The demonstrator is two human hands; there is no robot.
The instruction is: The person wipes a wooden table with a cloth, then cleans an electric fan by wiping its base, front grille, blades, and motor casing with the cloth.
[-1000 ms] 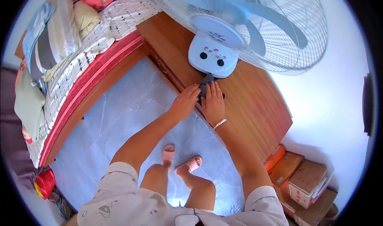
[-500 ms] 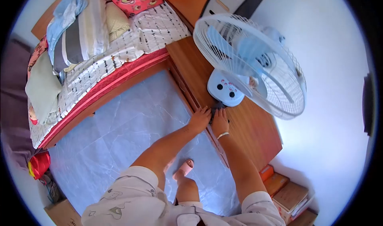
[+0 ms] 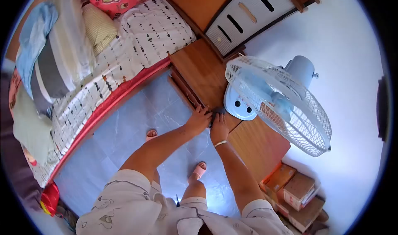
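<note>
My left hand (image 3: 198,120) is at the front edge of the wooden cabinet (image 3: 199,69), its fingers bent around one side of a small dark grey cloth-like thing (image 3: 218,110). My right hand (image 3: 219,130), with a light band on the wrist, presses its fingers on the same dark thing from the near side. Most of it is hidden beneath the fingers, so its exact kind is unclear. Just beyond the hands stands a pale blue electric fan, its control base (image 3: 237,106) on the cabinet top and its white wire cage (image 3: 286,106) leaning over to the right.
A bed with a dotted white sheet (image 3: 137,40) and pillows lies at the left. Along the cabinet's front, a drawer front (image 3: 181,88) seems to stand out slightly. Cardboard boxes (image 3: 299,189) are stacked at lower right. My feet in pink slippers (image 3: 200,170) are on the grey tiled floor.
The view has shifted, showing more of the headboard side and both slippers. My hands are now farther left of the fan base, still on the dark thing. A seam in the cabinet top now shows.
</note>
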